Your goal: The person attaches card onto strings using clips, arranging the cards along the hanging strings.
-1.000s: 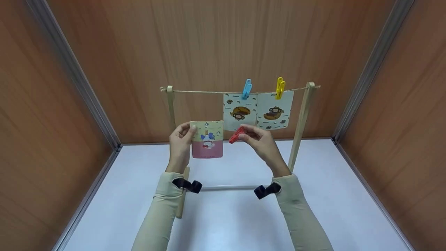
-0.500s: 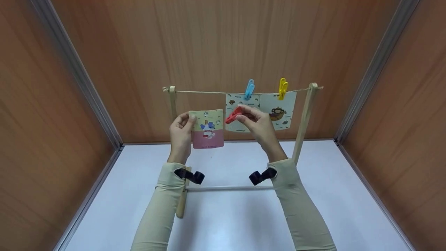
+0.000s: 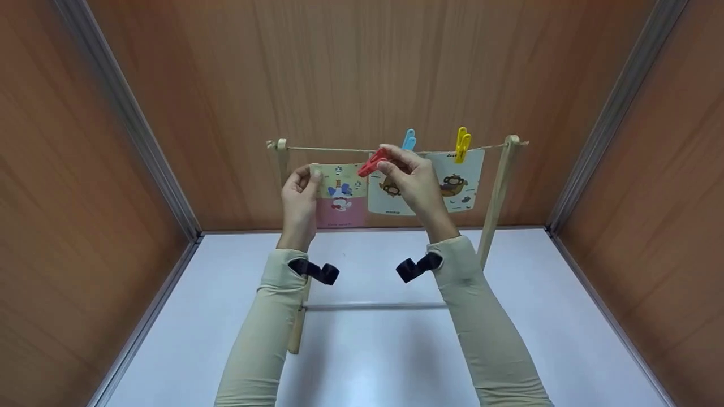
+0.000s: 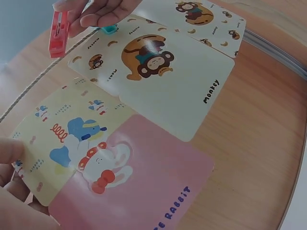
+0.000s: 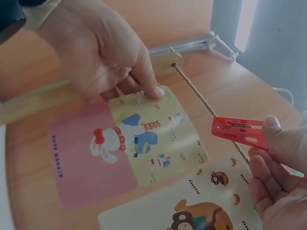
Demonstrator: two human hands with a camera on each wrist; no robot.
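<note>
My left hand pinches the left edge of a pink-and-yellow rabbit card, fingers behind and thumb in front. The card hangs upright just below the string. Between the thumb and fingers of my right hand is a red clothespin, gripped by its handle end. Its nose end overlaps the card's top right corner in the head view; in the right wrist view the clothespin crosses the string. Two white monkey cards hang to the right, one under a blue clothespin, one under a yellow clothespin.
Wooden posts, one on the left and one on the right, carry the string. Low between them runs a pale crossbar above the white floor. Wood-grain panels enclose the back and sides.
Both hands have risen toward the string, bringing the rabbit card and the red clothespin up. The clothespin has also moved left, over the card's corner. The hanging monkey cards stay on the string.
</note>
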